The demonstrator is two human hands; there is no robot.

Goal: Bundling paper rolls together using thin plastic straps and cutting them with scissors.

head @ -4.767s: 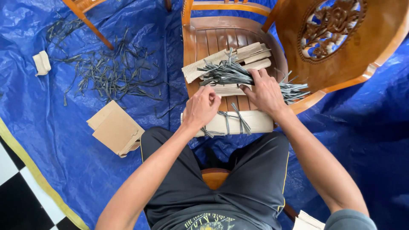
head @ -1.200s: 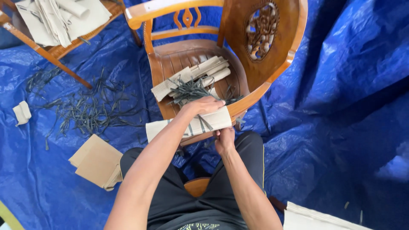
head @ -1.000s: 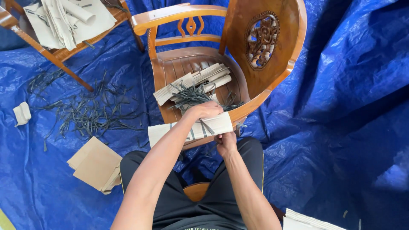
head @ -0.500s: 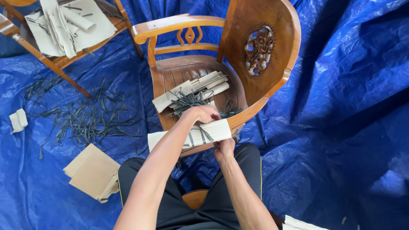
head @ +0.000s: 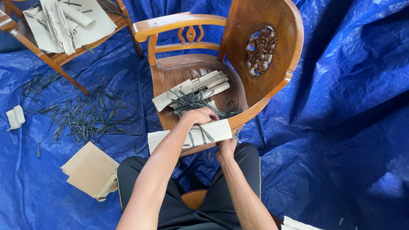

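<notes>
A wooden armchair (head: 264,25) stands in front of me. On its seat lie folded pale cardboard pieces (head: 200,85) and a bundle of thin dark strips (head: 191,100). A long pale cardboard piece (head: 170,137) lies across the seat's front edge with a few dark strips over it. My left hand (head: 200,116) rests on top of it, fingers curled on those dark strips. My right hand (head: 226,147) is just below the seat's front edge, gripping the near edge of the long cardboard piece from underneath.
A blue tarp (head: 341,127) covers the floor. Loose dark strips (head: 85,117) are scattered at the left, with brown cardboard sheets (head: 91,170) and a small pale scrap (head: 15,117) nearby. A second wooden chair (head: 59,59) at the top left holds pale sheets (head: 64,23).
Earlier both hands were up among the strips on the seat. The right hand has dropped to the seat's front edge under the long cardboard piece. The left stays on top.
</notes>
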